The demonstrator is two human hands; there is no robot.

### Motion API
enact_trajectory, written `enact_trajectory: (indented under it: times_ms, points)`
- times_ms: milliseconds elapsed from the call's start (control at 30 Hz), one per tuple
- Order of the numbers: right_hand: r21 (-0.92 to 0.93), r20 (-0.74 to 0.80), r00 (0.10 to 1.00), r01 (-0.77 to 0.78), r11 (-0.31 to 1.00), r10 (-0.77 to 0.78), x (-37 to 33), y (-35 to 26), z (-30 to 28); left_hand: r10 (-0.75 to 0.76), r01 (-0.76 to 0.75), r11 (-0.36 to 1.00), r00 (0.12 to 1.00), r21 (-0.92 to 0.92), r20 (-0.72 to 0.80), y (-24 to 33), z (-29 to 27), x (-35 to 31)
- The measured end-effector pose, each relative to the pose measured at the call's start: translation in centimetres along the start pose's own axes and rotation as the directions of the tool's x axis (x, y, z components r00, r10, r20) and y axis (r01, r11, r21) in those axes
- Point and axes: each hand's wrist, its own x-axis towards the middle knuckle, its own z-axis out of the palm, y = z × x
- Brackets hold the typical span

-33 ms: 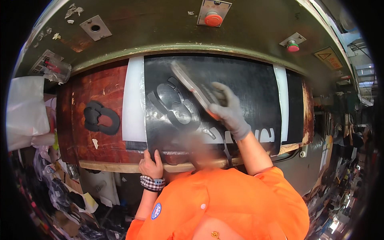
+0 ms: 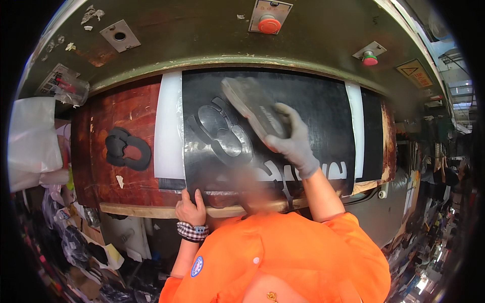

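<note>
My gloved right hand (image 2: pixel 295 141) grips the near end of a long grey block, apparently a cutting die (image 2: pixel 255 108). It is tilted above a black sheet (image 2: pixel 308 111), its broad face showing and its far end blurred. Sole-like cut shapes (image 2: pixel 222 132) show in the sheet to the left of the die. White shows through openings along the sheet's near side. My bare left hand (image 2: pixel 191 209) touches the sheet's front edge, thumb and forefinger apart. A blurred patch hides part of the near edge between my hands.
Dark sole-shaped pieces (image 2: pixel 128 149) lie stacked on the red-brown board (image 2: pixel 101 177) at left. White sheet strips (image 2: pixel 169 131) show beside the black sheet. Beyond stands a green machine beam (image 2: pixel 202 35) with a red button (image 2: pixel 269 24). A wooden rail (image 2: pixel 136 210) runs along the front.
The die in my right hand has rolled so that its broad face shows more. My right hand has turned slightly with it. My left hand stays in place.
</note>
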Motion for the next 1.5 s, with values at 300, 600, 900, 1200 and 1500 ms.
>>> enact_trajectory:
  times_ms: [300, 600, 900, 1200, 1500]
  points:
    - [-0.594, 0.074, 0.879, 0.419, 0.687, -0.472, 3.5, 5.3, -0.7, -0.020, 0.021, 0.998, 1.000, 0.059, -0.020, 1.7, 1.1, 4.5]
    - [-0.686, -0.508, 0.609, 0.142, 0.714, -0.610, 13.6, -2.3, -15.2, -0.077, 0.083, 0.995, 0.993, 0.061, -0.094, 3.1, 4.5, 14.4]
    - [-0.748, -0.428, 0.637, 0.148, 0.647, -0.641, 14.0, -0.1, -16.4, 0.051, -0.043, 0.995, 0.995, 0.095, -0.091, 4.1, 8.0, 25.8]
    - [-0.761, -0.355, 0.605, 0.256, 0.596, -0.713, 9.0, -1.3, -19.0, 0.014, -0.012, 0.999, 0.999, 0.042, -0.044, 5.0, 9.4, 30.8]
    - [-0.848, -0.332, 0.561, 0.174, 0.500, -0.758, 14.7, -3.3, -16.9, 0.125, -0.134, 0.987, 0.986, -0.083, -0.109, 4.2, 7.8, 25.7]
